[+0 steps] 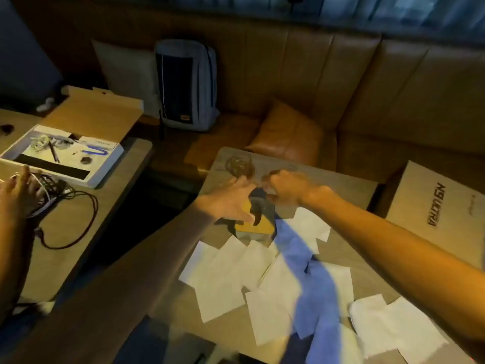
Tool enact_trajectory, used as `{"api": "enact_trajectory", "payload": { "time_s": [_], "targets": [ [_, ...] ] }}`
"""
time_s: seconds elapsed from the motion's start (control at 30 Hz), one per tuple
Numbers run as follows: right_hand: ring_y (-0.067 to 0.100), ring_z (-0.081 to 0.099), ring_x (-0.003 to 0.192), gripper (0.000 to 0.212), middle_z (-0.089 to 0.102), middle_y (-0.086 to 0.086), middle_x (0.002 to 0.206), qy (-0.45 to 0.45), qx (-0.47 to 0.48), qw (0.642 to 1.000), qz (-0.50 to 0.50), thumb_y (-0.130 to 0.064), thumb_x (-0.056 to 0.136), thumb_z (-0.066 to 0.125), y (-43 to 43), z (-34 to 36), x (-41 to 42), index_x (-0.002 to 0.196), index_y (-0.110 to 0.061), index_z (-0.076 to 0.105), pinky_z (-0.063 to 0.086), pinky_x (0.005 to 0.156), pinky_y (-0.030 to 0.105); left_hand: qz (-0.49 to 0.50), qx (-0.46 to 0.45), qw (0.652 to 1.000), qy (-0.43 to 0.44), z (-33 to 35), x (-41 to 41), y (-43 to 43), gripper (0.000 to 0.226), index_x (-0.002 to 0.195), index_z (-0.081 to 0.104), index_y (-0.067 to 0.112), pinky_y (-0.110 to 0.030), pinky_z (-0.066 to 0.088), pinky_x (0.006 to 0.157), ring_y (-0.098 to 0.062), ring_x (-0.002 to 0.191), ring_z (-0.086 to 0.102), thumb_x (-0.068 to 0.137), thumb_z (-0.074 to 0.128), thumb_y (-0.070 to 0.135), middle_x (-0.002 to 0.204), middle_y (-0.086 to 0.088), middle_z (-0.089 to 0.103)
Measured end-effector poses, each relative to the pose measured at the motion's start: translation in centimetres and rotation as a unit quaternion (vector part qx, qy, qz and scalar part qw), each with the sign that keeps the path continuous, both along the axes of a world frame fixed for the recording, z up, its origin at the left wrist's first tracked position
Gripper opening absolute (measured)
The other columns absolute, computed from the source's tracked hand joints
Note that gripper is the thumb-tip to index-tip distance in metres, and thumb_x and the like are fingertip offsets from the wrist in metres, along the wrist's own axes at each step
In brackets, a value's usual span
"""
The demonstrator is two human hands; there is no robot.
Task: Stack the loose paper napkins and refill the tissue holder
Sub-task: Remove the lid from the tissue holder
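A yellow tissue holder (263, 225) with a dark slot in its top stands on the small wooden table (349, 185). My left hand (231, 202) rests spread over its left side, the thumb lying on the yellow top. My right hand (284, 186) is curled at the holder's far end and appears to grip its dark upper part; what lies under the fingers is hidden. Several loose white paper napkins (223, 274) lie scattered flat over the near half of the table, more of these napkins (393, 329) at the near right. Bluish shadows of my arms cross them.
A glass (237, 164) stands at the table's far left corner. A cardboard box (430, 203) sits to the right. A brown sofa with a cushion (288, 135) and a backpack (186, 82) is behind. On the left table, another person's hand (18, 190) touches cables beside an open box (65, 153).
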State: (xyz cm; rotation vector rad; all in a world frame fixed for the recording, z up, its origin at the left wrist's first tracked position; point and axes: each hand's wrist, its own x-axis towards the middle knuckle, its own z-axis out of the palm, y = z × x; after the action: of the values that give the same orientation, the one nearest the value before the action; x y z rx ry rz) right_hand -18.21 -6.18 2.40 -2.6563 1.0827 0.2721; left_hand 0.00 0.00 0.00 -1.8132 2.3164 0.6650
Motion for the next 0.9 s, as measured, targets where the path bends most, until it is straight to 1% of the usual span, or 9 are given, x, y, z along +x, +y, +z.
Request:
{"api": "enact_trajectory", "payload": {
  "time_s": [0.1, 0.23, 0.37, 0.43, 0.5, 0.6, 0.67, 0.73, 0.9],
  "targets": [
    [0.024, 0.063, 0.090, 0.021, 0.068, 0.004, 0.108, 0.016, 0.019, 1.000, 0.017, -0.026, 0.092, 0.064, 0.7, -2.2, 1.3, 0.112, -0.019, 0.067, 0.058, 0.081, 0.040, 0.013, 0.029, 0.999, -0.031, -2.6, 0.1, 0.1, 0.111, 0.150, 0.023, 0.036, -0.059, 0.044, 0.105, -0.030, 0.139, 0.036, 0.058, 0.073, 0.073, 0.154, 0.005, 0.029],
    [0.022, 0.062, 0.101, 0.027, 0.067, 0.000, 0.114, 0.041, 0.019, 0.998, 0.047, -0.028, 0.092, 0.064, 1.3, -4.5, 1.6, 0.118, -0.022, 0.068, 0.053, 0.090, 0.032, 0.009, 0.043, 0.998, -0.049, -4.9, -0.2, 0.0, 0.119, 0.154, 0.017, 0.034, -0.055, 0.042, 0.108, -0.032, 0.139, 0.036, 0.059, 0.077, 0.071, 0.154, -0.001, 0.029],
    [0.025, 0.062, 0.104, 0.028, 0.068, 0.002, 0.117, 0.043, 0.045, 0.998, 0.031, -0.031, 0.095, 0.058, 1.3, -5.9, 1.9, 0.119, -0.019, 0.068, 0.050, 0.092, 0.031, -0.020, 0.041, 0.998, -0.050, -5.6, -0.5, -0.1, 0.123, 0.156, 0.017, 0.024, -0.050, 0.039, 0.110, -0.032, 0.137, 0.036, 0.061, 0.080, 0.069, 0.151, -0.007, 0.033],
    [0.024, 0.063, 0.100, 0.026, 0.070, 0.002, 0.112, 0.049, 0.083, 0.995, 0.028, -0.030, 0.092, 0.061, 1.2, -6.6, 2.0, 0.114, -0.019, 0.070, 0.050, 0.087, 0.030, -0.021, 0.044, 0.998, -0.049, -6.1, -0.7, -0.1, 0.123, 0.156, 0.021, 0.022, -0.048, 0.040, 0.108, -0.032, 0.135, 0.039, 0.060, 0.081, 0.069, 0.149, -0.007, 0.036],
    [0.023, 0.063, 0.093, 0.025, 0.070, 0.003, 0.107, 0.055, 0.112, 0.992, 0.023, -0.031, 0.090, 0.063, 1.0, -7.2, 2.0, 0.111, -0.018, 0.070, 0.045, 0.076, 0.026, -0.017, 0.030, 0.999, -0.033, -6.5, -0.5, -0.3, 0.119, 0.154, 0.024, 0.022, -0.047, 0.041, 0.105, -0.031, 0.133, 0.041, 0.060, 0.080, 0.069, 0.147, -0.006, 0.038],
    [0.020, 0.058, 0.085, 0.026, 0.069, 0.003, 0.103, 0.035, 0.133, 0.990, 0.034, -0.033, 0.092, 0.063, 1.1, -7.6, 1.9, 0.109, -0.014, 0.070, 0.040, 0.072, 0.023, -0.003, 0.023, 1.000, -0.008, -6.3, 0.2, -0.9, 0.116, 0.155, 0.022, 0.022, -0.048, 0.041, 0.106, -0.031, 0.138, 0.037, 0.065, 0.079, 0.067, 0.152, -0.007, 0.034],
    [0.018, 0.055, 0.081, 0.026, 0.068, 0.004, 0.102, 0.020, 0.122, 0.992, 0.033, -0.034, 0.094, 0.061, 1.2, -7.9, 1.9, 0.108, -0.014, 0.070, 0.042, 0.070, 0.024, 0.005, 0.024, 1.000, -0.006, -6.1, 0.6, -1.4, 0.115, 0.156, 0.019, 0.022, -0.047, 0.040, 0.106, -0.031, 0.141, 0.033, 0.068, 0.077, 0.068, 0.155, -0.006, 0.031],
    [0.020, 0.058, 0.079, 0.026, 0.069, 0.006, 0.100, 0.013, 0.116, 0.993, 0.023, -0.035, 0.094, 0.060, 1.2, -8.1, 1.9, 0.105, -0.014, 0.070, 0.049, 0.070, 0.028, 0.009, 0.021, 1.000, -0.010, -6.0, 0.6, -1.8, 0.115, 0.157, 0.019, 0.022, -0.047, 0.041, 0.106, -0.030, 0.142, 0.032, 0.069, 0.076, 0.069, 0.156, -0.005, 0.030],
    [0.024, 0.063, 0.082, 0.028, 0.070, 0.007, 0.096, 0.014, 0.151, 0.988, 0.013, -0.036, 0.094, 0.061, 0.9, -8.6, 1.9, 0.105, -0.012, 0.070, 0.055, 0.074, 0.035, 0.010, 0.014, 1.000, -0.022, -6.5, 0.5, -2.1, 0.116, 0.157, 0.019, 0.022, -0.047, 0.042, 0.105, -0.029, 0.142, 0.032, 0.068, 0.075, 0.071, 0.156, -0.004, 0.030]
  ]
}}
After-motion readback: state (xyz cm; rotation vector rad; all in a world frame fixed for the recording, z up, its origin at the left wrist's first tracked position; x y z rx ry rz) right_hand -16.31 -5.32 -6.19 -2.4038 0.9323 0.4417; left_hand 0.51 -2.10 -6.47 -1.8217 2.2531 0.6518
